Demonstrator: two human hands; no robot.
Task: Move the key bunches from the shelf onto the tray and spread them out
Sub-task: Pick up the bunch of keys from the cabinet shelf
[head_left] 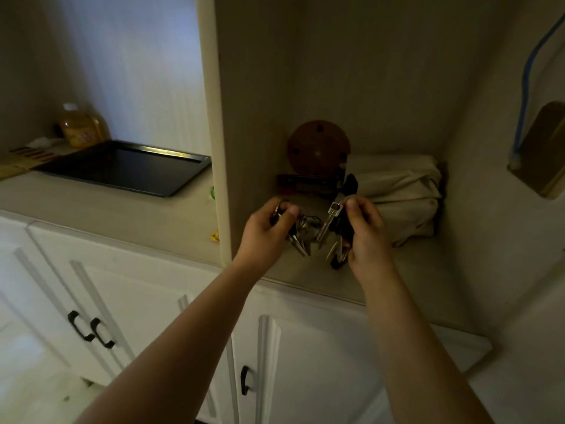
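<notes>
Both my hands are inside the shelf niche (308, 270), just above its floor. My left hand (265, 232) is closed on one key bunch (301, 235) by its ring, the silver keys dangling to the right of my fingers. My right hand (367, 231) grips a second key bunch (333, 228) with a black fob and long silver keys hanging down. The two bunches hang close together between my hands. The dark tray (122, 169) lies on the counter to the left, beyond the niche's side panel, with nothing in it.
A brown round disc (318, 146), a dark flat box (308, 182) and a folded cream cloth bundle (403, 191) sit at the back of the niche. The vertical side panel (220, 133) separates niche and counter. A yellow bottle (81, 127) stands behind the tray. White cabinet doors are below.
</notes>
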